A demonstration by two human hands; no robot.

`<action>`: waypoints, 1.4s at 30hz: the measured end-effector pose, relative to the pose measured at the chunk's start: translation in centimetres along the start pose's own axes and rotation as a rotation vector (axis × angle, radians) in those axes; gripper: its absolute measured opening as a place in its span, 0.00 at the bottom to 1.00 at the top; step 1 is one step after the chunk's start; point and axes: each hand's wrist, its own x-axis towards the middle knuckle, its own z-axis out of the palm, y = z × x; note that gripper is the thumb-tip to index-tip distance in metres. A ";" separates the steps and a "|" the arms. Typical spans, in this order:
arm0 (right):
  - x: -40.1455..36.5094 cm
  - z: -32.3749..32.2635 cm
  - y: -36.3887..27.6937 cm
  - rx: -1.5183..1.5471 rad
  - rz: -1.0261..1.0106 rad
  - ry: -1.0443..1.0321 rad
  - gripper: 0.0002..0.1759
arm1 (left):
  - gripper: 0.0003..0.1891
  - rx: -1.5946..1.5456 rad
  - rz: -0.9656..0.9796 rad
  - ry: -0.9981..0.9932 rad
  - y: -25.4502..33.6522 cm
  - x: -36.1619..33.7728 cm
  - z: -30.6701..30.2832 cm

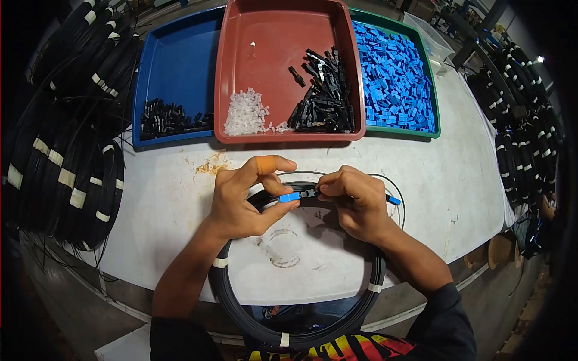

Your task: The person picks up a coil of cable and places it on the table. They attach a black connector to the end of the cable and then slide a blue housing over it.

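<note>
Between the thumb and a finger of my left hand point(238, 204) is a blue connector housing point(289, 197), with the index finger, wrapped in an orange band, raised above it. My right hand point(361, 204) pinches a small black connector point(308, 193), whose grey front end meets the right end of the blue housing. Below both hands lies a large coil of black cable point(226, 286), bound with white tape and reaching over the table's front edge. Just right of my right hand, another blue connector point(394, 200) sits on a black cable end.
Behind the hands stand a blue tray point(180, 57) with black parts, a red tray point(271, 27) with clear and black pieces, and a green tray point(437, 117) full of blue housings. Taped cable coils point(66, 174) are stacked at left, more coils point(518, 144) at right. The table point(445, 180) is white.
</note>
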 end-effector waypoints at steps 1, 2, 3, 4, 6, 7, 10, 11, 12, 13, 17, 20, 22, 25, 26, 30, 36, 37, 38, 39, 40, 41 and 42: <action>0.0 0.0 0.3 -0.009 -0.020 -0.003 0.20 | 0.28 0.011 0.002 -0.021 0.0 0.1 0.0; 0.1 -0.1 0.4 -0.017 -0.040 -0.006 0.20 | 0.28 0.009 0.005 -0.023 0.0 0.2 0.1; 0.1 -0.2 0.4 -0.018 -0.040 -0.004 0.20 | 0.27 0.010 0.021 -0.013 0.1 0.3 0.2; 0.2 -0.2 0.4 -0.039 -0.066 -0.004 0.20 | 0.27 0.013 0.036 -0.002 0.1 0.3 0.3; 0.2 -0.2 0.4 -0.059 -0.090 -0.006 0.21 | 0.26 0.020 0.045 -0.003 0.2 0.4 0.4; 0.2 -0.3 0.4 -0.066 -0.109 -0.005 0.21 | 0.26 0.025 0.055 -0.004 0.2 0.5 0.4; 0.1 -0.2 0.5 -0.093 -0.130 -0.005 0.23 | 0.25 0.015 0.034 -0.015 0.2 0.5 0.5; 0.1 -0.2 0.6 -0.114 -0.138 -0.005 0.24 | 0.25 0.016 0.034 -0.014 0.3 0.5 0.4; 0.2 -0.2 0.5 -0.114 -0.139 -0.005 0.24 | 0.25 0.031 0.015 -0.028 0.4 0.5 0.4; 0.2 -0.2 0.3 -0.139 -0.154 -0.007 0.25 | 0.25 0.045 -0.003 -0.043 0.5 0.5 0.3; 0.3 -0.2 0.3 -0.174 -0.194 -0.018 0.27 | 0.25 0.076 -0.013 -0.057 0.7 0.6 0.3; 0.4 -0.2 0.1 -0.161 -0.184 -0.026 0.27 | 0.23 0.076 -0.008 -0.072 0.9 0.7 0.2; 0.4 0.0 0.2 -0.161 -0.189 -0.025 0.27 | 0.21 0.106 0.039 -0.084 0.9 0.8 0.2; 0.3 0.1 0.1 -0.178 -0.202 -0.027 0.27 | 0.20 0.141 0.030 -0.153 1.2 1.0 0.0; 0.4 0.2 0.1 -0.190 -0.214 -0.036 0.26 | 0.20 0.143 0.030 -0.152 1.3 1.1 0.0; 0.5 0.4 0.0 -0.169 -0.170 -0.023 0.24 | 0.20 0.114 0.003 -0.103 1.0 0.9 0.2; 0.3 0.1 0.0 -0.021 -0.052 -0.042 0.23 | 0.24 0.040 -0.010 -0.039 0.1 0.4 0.5; 0.2 0.0 -0.3 -0.018 -0.029 -0.034 0.23 | 0.25 0.012 0.008 -0.020 0.1 0.2 0.5; 0.2 0.0 -0.4 -0.016 -0.005 -0.026 0.23 | 0.25 0.013 0.008 -0.017 0.0 0.1 0.4; 0.3 0.1 -0.3 -0.018 -0.007 -0.027 0.23 | 0.25 0.011 -0.017 -0.029 -0.1 0.1 0.3; 0.4 0.2 -0.1 -0.037 -0.032 -0.020 0.23 | 0.25 0.009 -0.041 -0.044 -0.1 0.2 0.2; 0.4 0.2 0.0 -0.054 -0.057 -0.013 0.22 | 0.25 0.008 -0.042 -0.044 0.0 0.3 0.2; 0.4 0.2 -0.1 -0.053 -0.059 -0.015 0.22 | 0.25 0.018 -0.089 -0.063 0.2 0.5 0.2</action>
